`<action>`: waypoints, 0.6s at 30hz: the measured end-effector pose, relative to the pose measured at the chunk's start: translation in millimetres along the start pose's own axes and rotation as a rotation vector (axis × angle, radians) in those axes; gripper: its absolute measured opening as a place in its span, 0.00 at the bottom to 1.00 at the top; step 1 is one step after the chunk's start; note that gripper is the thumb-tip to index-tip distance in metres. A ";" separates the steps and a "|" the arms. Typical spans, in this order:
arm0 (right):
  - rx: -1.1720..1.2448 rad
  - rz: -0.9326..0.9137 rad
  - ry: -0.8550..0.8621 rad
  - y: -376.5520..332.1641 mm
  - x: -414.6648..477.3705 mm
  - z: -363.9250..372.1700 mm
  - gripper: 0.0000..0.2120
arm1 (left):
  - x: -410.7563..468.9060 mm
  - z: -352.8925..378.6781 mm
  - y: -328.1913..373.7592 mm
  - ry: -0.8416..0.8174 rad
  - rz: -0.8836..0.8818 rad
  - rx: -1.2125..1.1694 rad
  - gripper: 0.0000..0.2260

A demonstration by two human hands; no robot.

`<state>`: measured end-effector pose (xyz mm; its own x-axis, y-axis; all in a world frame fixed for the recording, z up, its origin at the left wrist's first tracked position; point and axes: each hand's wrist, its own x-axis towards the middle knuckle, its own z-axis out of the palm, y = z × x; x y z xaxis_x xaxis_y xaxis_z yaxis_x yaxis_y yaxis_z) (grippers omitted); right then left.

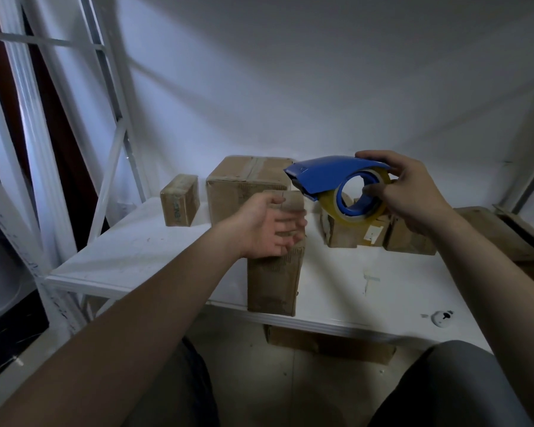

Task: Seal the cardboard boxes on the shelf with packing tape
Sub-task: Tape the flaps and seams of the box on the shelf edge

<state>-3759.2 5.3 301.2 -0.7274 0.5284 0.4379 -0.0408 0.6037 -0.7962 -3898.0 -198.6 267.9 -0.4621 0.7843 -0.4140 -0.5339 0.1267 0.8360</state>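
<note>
Tall narrow cardboard box [275, 266] stands upright at centre frame, at the front edge of the white shelf board [136, 257], printed side facing the camera. Left hand [269, 226] laid against its upper part from the left, palm open, fingers spread and loose across the top front face; released, not clenched round it. Right hand [404, 192] up at centre right, above and to the right of that box, grasping the blue tape dispenser [330, 177]: fingers over the curved cover, thumb at the hub. Roll of clear yellowish tape [358, 201] seated in the dispenser, cutter nose pointing left toward the box top, near it but apart. Behind the tall box, a larger cardboard box [247, 183] with a tape strip across its top. Small box [181, 200] further left, standing apart. Low boxes [379, 232] behind and below the dispenser, partly hidden by the roll. Flat cardboard [327, 346] lies under the shelf, lower centre. White metal shelf frame [111, 118] runs up the left side.
</note>
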 end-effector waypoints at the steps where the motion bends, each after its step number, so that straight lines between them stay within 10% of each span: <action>1: 0.001 -0.004 0.000 -0.2 0.7 -1.2 0.27 | 0.7 2.9 -1.0 -0.015 -0.001 -0.020 0.22; 5: 0.004 -0.028 0.012 0.1 1.8 -8.3 0.27 | -0.2 7.9 -3.9 -0.031 0.018 -0.026 0.28; 11: -0.005 -0.014 0.013 4.3 -1.5 -8.4 0.27 | -1.1 6.8 1.8 0.093 0.096 0.042 0.07; 18: -0.292 -0.158 -0.177 12.2 -10.1 -5.1 0.35 | -12.1 -8.7 14.9 0.291 0.204 0.540 0.09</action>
<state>-3748.8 10.4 289.2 -0.8357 0.3192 0.4469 0.0166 0.8281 -0.5604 -3906.5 -211.5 282.2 -0.7300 0.6380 -0.2453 -0.0187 0.3401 0.9402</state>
